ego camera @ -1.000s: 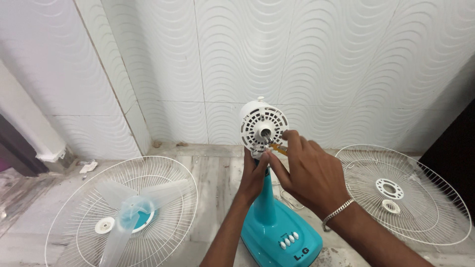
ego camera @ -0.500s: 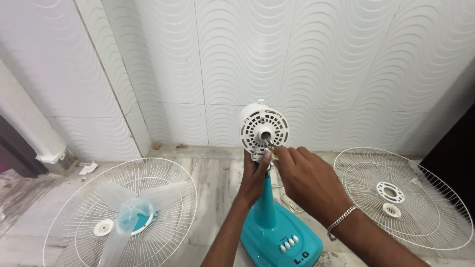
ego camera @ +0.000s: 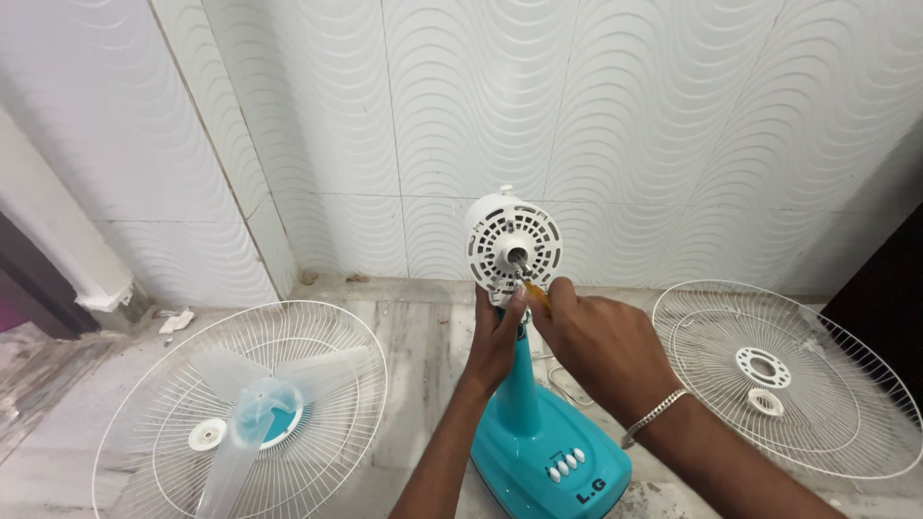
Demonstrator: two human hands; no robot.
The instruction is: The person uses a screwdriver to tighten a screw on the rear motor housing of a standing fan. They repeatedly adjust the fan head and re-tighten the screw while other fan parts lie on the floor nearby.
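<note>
A pedestal fan stripped of its guards stands on the floor against a white wavy-patterned tiled wall. Its white motor housing, round and slotted with a short shaft at the centre, sits on top of a teal stem that rises from a teal base carrying a row of white push buttons.

The left hand reaches up from below and wraps the neck just under the motor housing, its fingers closed on the back of the neck and its thumb lying up against the lower rim of the housing. The right hand, with a silver bracelet on the wrist, comes in from the right; its grip is narrow, pinching the yellow handle of a small screwdriver. The tool's tip points up and left toward the lower face of the housing, just beneath the shaft. The two hands touch or nearly touch beneath the housing.

On the floor to the left lies one white wire guard with the pale translucent blade resting in it. To the right, well apart from the hands, lies the other wire guard, with a white ring nut lying on it near its central hub.
</note>
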